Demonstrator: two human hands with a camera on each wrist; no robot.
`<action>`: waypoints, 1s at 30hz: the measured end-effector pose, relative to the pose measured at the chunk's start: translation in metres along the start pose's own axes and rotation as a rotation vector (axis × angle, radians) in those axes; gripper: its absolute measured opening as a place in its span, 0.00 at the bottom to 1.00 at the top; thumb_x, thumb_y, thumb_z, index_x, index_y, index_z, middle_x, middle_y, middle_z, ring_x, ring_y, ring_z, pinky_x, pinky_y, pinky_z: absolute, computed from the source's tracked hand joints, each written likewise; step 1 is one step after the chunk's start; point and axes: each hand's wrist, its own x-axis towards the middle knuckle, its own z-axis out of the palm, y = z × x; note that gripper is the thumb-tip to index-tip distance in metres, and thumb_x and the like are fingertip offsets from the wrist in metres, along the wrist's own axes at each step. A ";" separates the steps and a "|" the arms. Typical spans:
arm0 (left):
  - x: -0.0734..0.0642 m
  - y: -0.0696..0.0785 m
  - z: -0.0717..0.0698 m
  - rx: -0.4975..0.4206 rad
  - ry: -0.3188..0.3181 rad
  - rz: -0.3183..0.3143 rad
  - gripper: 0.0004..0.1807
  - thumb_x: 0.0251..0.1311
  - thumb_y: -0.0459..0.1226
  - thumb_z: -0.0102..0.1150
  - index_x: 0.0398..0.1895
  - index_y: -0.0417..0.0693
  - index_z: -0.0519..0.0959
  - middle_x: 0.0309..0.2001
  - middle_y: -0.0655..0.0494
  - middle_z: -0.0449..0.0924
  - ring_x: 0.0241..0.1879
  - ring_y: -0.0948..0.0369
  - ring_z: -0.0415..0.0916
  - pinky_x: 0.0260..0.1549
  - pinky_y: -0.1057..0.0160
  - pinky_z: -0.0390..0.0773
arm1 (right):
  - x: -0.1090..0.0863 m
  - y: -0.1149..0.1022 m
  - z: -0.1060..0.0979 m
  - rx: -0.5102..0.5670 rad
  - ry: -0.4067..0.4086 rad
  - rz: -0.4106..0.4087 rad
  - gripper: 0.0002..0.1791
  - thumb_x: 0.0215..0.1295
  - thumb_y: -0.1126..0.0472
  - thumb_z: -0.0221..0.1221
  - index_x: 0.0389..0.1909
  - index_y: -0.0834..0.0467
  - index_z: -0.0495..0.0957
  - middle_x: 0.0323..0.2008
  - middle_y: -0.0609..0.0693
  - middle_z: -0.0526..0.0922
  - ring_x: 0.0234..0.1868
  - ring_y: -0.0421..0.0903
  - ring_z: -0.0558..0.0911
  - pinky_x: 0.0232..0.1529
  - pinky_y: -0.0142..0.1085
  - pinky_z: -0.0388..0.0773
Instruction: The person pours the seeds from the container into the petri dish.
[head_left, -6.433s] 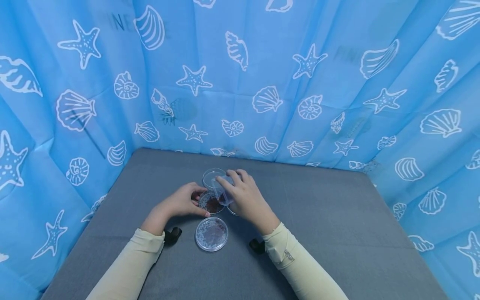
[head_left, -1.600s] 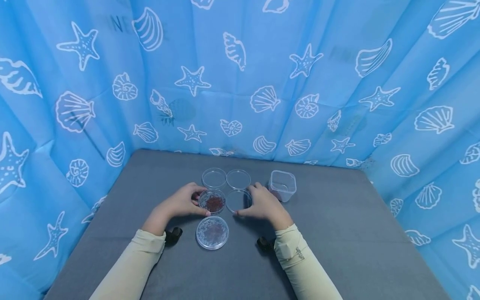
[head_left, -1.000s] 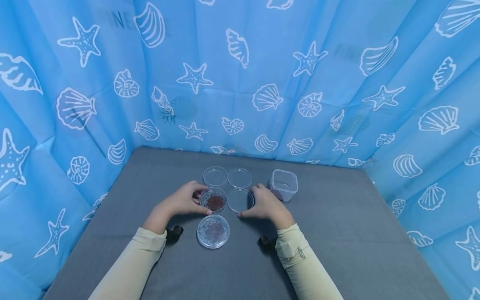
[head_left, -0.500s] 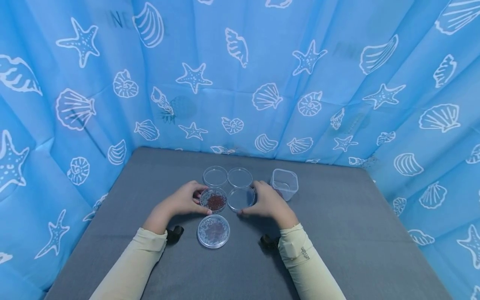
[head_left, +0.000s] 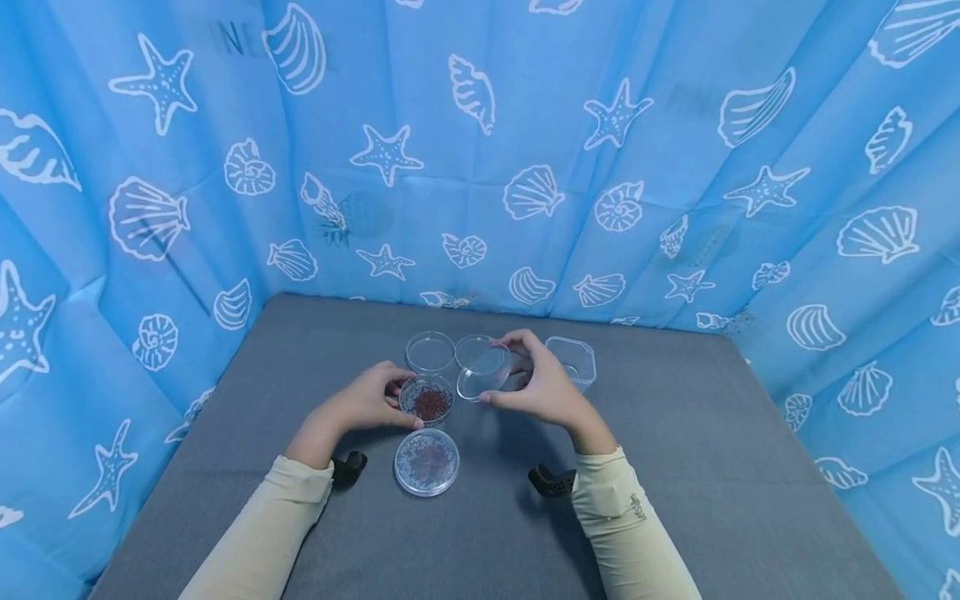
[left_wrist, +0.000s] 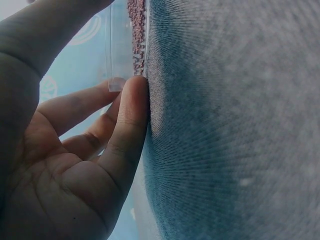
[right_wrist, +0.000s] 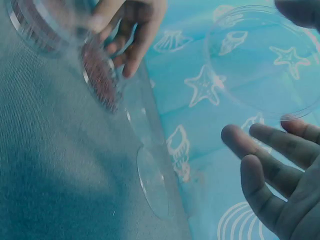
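My left hand point(head_left: 367, 404) grips the side of a clear petri dish point(head_left: 429, 402) resting on the table. Reddish-brown granules point(left_wrist: 137, 35) lie heaped in it, seen edge-on in the left wrist view. Raised above the table, my right hand point(head_left: 543, 383) pinches the rim of an empty clear petri dish lid point(right_wrist: 260, 60). From the head view, this lid overlaps an empty clear dish piece point(head_left: 472, 343) standing behind. A further clear round piece point(head_left: 430, 352) lies at the back left. Nearest me sits a covered petri dish point(head_left: 427, 462) with a reddish layer inside.
A clear square plastic tub point(head_left: 585, 358) stands to the right, partly hidden by my right hand. Grey cloth covers the table point(head_left: 675, 433). A blue curtain point(head_left: 480, 167) with shell prints rises behind and at both sides.
Earlier my right hand tipped the plastic tub over the dish; the tub then stood at the right. Since then the right hand has gripped the clear lid and raised it. My left hand has stayed put.
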 end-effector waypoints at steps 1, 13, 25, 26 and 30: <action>0.000 0.000 0.000 -0.001 0.002 0.002 0.51 0.46 0.47 0.87 0.74 0.41 0.74 0.57 0.44 0.74 0.53 0.52 0.80 0.53 0.57 0.88 | 0.000 -0.001 -0.001 0.042 -0.004 -0.019 0.41 0.55 0.59 0.80 0.66 0.58 0.68 0.69 0.52 0.80 0.47 0.64 0.87 0.43 0.42 0.89; 0.001 -0.001 -0.001 -0.006 0.003 0.014 0.51 0.47 0.47 0.87 0.74 0.39 0.73 0.59 0.42 0.74 0.54 0.51 0.80 0.54 0.57 0.88 | 0.001 -0.002 -0.003 0.146 -0.002 -0.065 0.41 0.56 0.64 0.76 0.66 0.61 0.64 0.67 0.64 0.80 0.53 0.72 0.84 0.49 0.51 0.85; 0.002 -0.001 0.000 -0.019 0.012 0.032 0.51 0.46 0.44 0.88 0.73 0.36 0.74 0.55 0.42 0.74 0.53 0.52 0.80 0.52 0.58 0.89 | -0.002 -0.001 0.000 0.212 -0.064 -0.003 0.45 0.60 0.65 0.75 0.76 0.44 0.67 0.70 0.64 0.67 0.57 0.69 0.86 0.53 0.46 0.90; 0.001 -0.001 0.000 -0.021 0.012 0.027 0.51 0.46 0.44 0.88 0.73 0.36 0.74 0.55 0.42 0.74 0.53 0.52 0.80 0.52 0.58 0.89 | -0.002 -0.001 0.001 0.215 -0.072 0.005 0.45 0.61 0.65 0.75 0.77 0.44 0.67 0.70 0.64 0.67 0.56 0.69 0.86 0.52 0.44 0.90; 0.001 -0.001 0.000 -0.028 0.011 0.017 0.51 0.46 0.45 0.88 0.73 0.37 0.73 0.56 0.42 0.74 0.54 0.51 0.80 0.53 0.58 0.88 | -0.002 0.001 0.003 0.179 -0.104 0.025 0.46 0.62 0.63 0.75 0.78 0.42 0.66 0.71 0.61 0.68 0.56 0.67 0.87 0.49 0.42 0.91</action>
